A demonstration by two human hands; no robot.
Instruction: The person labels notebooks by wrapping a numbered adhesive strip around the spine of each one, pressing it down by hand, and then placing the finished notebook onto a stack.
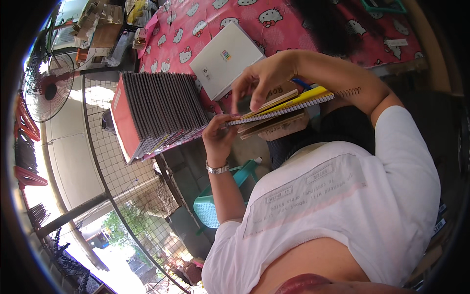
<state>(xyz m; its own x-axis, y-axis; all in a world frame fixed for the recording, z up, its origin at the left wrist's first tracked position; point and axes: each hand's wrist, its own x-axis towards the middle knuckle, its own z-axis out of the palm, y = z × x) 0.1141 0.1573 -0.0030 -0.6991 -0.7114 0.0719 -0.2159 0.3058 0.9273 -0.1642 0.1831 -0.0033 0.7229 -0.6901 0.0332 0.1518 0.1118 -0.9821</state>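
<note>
A spiral notebook (284, 107) with a yellow cover and white pages stands edge-up in front of my chest. White coil runs along its edge, and a loose dark wire coil (350, 91) sticks out past its right end. My left hand (219, 131) grips the notebook's left end, a metal watch on the wrist. Above that end is my right hand (258, 84), its curved fingers and thumb apart with nothing plainly between them. Wooden pieces with handwriting lie against the notebook: a board (281, 93) behind it and a block (289, 126) below it.
A tall stack of dark-spined notebooks (164, 105) stands on the left of the pink patterned table cover (196, 29). Beside it lies a white spiral notebook (225, 59). A teal plastic stool (208, 203), a wire-mesh screen (110, 125) and a fan (50, 88) are on the left.
</note>
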